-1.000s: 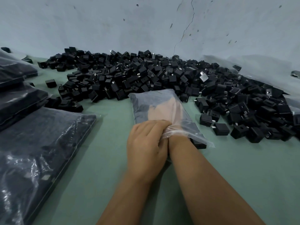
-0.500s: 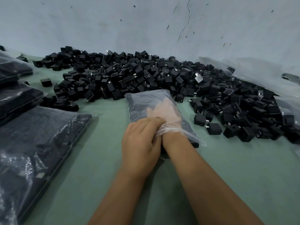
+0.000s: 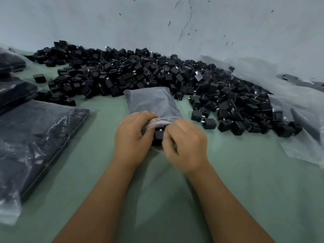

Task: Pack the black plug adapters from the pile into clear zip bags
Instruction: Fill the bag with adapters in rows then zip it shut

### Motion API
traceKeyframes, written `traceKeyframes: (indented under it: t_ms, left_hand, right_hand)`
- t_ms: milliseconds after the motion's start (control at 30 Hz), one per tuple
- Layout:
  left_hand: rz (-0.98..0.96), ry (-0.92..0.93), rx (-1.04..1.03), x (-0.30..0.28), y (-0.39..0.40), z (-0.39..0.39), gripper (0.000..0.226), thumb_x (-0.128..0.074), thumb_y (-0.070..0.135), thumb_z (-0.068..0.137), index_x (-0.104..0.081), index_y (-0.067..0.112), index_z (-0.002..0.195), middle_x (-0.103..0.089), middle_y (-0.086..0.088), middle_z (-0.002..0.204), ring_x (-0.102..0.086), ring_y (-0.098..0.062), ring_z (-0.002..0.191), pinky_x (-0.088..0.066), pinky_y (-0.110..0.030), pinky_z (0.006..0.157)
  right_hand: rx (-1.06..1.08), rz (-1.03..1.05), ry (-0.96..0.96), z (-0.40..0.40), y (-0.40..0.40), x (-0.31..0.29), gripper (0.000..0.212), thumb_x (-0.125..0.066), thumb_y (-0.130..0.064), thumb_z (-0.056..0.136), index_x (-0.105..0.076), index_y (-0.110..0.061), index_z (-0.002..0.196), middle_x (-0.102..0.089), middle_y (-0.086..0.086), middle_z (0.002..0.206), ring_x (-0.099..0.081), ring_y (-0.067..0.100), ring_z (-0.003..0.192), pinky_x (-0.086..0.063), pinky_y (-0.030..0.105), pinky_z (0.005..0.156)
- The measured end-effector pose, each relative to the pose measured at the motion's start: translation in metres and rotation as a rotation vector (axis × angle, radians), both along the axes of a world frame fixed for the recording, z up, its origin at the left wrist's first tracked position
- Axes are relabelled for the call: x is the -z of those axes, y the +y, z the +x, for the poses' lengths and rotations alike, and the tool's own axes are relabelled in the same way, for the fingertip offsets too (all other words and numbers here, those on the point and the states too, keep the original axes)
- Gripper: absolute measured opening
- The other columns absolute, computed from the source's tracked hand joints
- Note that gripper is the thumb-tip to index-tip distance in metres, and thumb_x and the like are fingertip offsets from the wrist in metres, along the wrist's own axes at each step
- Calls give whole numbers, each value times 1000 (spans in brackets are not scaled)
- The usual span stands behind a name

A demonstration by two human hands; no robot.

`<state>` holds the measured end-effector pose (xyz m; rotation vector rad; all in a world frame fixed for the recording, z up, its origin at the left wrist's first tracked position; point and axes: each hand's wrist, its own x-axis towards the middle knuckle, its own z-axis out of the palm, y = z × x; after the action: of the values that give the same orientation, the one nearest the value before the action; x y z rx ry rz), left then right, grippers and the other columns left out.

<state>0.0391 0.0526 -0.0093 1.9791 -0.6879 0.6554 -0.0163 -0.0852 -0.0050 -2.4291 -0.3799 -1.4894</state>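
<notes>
A clear zip bag (image 3: pixel 152 102) filled with black plug adapters lies on the green table in front of me, its mouth toward me. My left hand (image 3: pixel 131 139) grips the bunched mouth of the bag. My right hand (image 3: pixel 185 146) is outside the bag, fingers curled at the mouth beside a black adapter (image 3: pixel 159 135) that shows at the opening; motion blur hides its exact hold. A large pile of loose black adapters (image 3: pixel 157 76) spreads behind and to the right of the bag.
Filled bags (image 3: pixel 35 137) of adapters are stacked at the left. More filled bags (image 3: pixel 14 92) sit behind them. Loose clear plastic (image 3: pixel 301 120) lies at the right edge. The wall (image 3: pixel 157 23) stands close behind the pile. Green table surface (image 3: pixel 166 199) lies between my forearms.
My right hand has come out of the bag, where it reached inside before, and now sits at the bag's mouth. My left hand still holds the mouth.
</notes>
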Motion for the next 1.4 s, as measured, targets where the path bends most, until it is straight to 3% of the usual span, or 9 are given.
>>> traceKeyframes:
  t_ms: [100,200,367,533,767,967,1067,1267,1400]
  left_hand:
    - [-10,138,65,0,3,0,36,-57,20,79,-72,16,112,-63,13,117,-53,-7,122,-37,-20,104]
    - [118,235,96,2,5,3,35,-59,26,87,-68,22,121,-61,10,131,-44,-10,134,-31,-36,115]
    - [330,270,85,6,7,2,37,-61,22,93,-62,30,129,-51,11,143,-35,-5,140,-13,-35,120]
    - [311,283,135,3,11,-2,38,-65,26,90,-62,34,127,-50,11,145,-32,-5,141,-11,-38,121]
    - [298,321,171,-1,13,-2,36,-64,31,87,-65,36,123,-50,8,145,-33,-5,141,-11,-40,120]
    - [57,448,183,2,10,1,24,-64,21,91,-73,27,113,-63,14,125,-42,0,131,-25,-41,117]
    - [-61,510,185,3,9,2,18,-62,23,93,-76,26,105,-67,17,117,-47,1,127,-31,-31,114]
    - [-144,577,259,0,11,4,27,-49,14,101,-76,19,103,-75,0,99,-66,-23,103,-46,-49,100]
    - [-190,591,263,1,11,5,28,-49,15,101,-76,19,100,-76,-1,95,-68,-20,96,-50,-43,95]
  right_hand:
    - [166,349,47,-2,-18,-3,21,-43,-13,90,-61,-5,83,-57,5,79,-50,21,73,-39,32,63]
    - [392,452,276,3,-46,3,36,-43,-6,91,-55,-11,125,-61,4,115,-51,21,105,-44,36,88]
    - [572,357,797,9,-70,14,62,-36,-15,95,-17,-23,152,-17,2,159,-6,23,146,-7,42,118]
    - [644,342,676,9,-68,14,50,-51,-20,90,-44,-23,139,-43,1,142,-25,25,132,-20,39,106]
    - [604,411,701,9,-70,18,50,-50,-14,89,-47,-20,138,-53,7,128,-39,29,118,-33,34,93]
    - [292,729,285,6,-50,5,47,-65,-12,83,-53,-19,128,-56,-7,119,-51,14,115,-42,24,95]
    - [84,673,113,2,-23,0,36,-69,-10,78,-60,-15,113,-44,-8,116,-51,-3,97,-44,7,77]
    - [-108,677,248,-4,31,5,16,-56,-31,77,-57,-27,92,-56,-12,87,-55,5,70,-46,21,60]
    - [-104,725,345,-1,29,9,20,-63,-37,83,-45,-29,82,-54,-11,75,-52,9,65,-44,26,59]
